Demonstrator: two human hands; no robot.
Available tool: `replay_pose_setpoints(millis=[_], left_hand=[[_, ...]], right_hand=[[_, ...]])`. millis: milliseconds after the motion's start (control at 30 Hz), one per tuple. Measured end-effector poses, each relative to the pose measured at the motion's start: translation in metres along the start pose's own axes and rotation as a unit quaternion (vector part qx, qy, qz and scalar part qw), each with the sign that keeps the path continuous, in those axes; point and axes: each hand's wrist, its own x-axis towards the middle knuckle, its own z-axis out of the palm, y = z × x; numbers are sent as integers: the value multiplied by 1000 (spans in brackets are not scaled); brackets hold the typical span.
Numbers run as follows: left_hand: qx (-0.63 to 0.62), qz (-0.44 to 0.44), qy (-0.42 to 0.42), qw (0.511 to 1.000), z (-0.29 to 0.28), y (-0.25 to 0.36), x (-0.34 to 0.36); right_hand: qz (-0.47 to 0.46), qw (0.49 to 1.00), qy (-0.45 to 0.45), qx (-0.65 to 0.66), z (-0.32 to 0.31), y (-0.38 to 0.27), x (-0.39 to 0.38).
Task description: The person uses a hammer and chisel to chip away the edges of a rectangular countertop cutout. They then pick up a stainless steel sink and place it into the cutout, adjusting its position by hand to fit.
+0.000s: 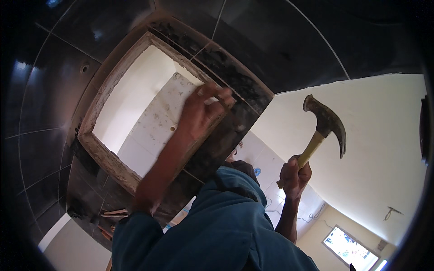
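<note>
Hammer (322,129), one, wrapped in right fingers (294,174); cannot tell what left fingers (209,91) hold.

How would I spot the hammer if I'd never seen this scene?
Find the big white surface on the picture's right side. Against it shows the hammer, gripped in the right hand. Its yellow handle and dark head with a curved claw set it apart from the teal shirt nearby.
</note>
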Motion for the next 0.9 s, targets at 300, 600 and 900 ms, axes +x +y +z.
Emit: replay_pose_setpoints(millis=[300,600,900], left_hand=[[-291,-83,-96,948,24,-122,3],[-300,-105,-180,931,46,-111,-14],[517,270,-77,808,33,-48,-33]], right_hand=[[-94,995,13,8,5,-7,10],[-26,998,19,-53,70,-50,49],[21,991,-27,-128,85,-82,81]])
